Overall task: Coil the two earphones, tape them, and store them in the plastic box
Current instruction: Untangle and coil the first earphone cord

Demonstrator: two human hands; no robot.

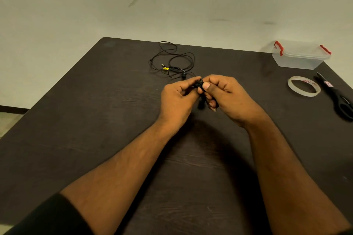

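Dark wood-grain table [95, 120], plain pale wall behind. Your left hand [177, 99] and right hand [225, 97] meet mid-table, fingers of both curled tight on one bunched black earphone [201, 99]; part of it hangs below your right thumb. Second earphone [172, 61] lies loose just beyond your fingertips, uncoiled. Off past your right fingers: one plastic box [299, 57], lid on, one tape roll [303, 86], one pair of scissors [338, 97].

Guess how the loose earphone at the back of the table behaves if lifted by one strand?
Probably floppy: the loose earphone lies in slack, overlapping loops on the table. Its thin cord suggests it is light. Lifted by one strand, the loops would likely trail and snag on each other.
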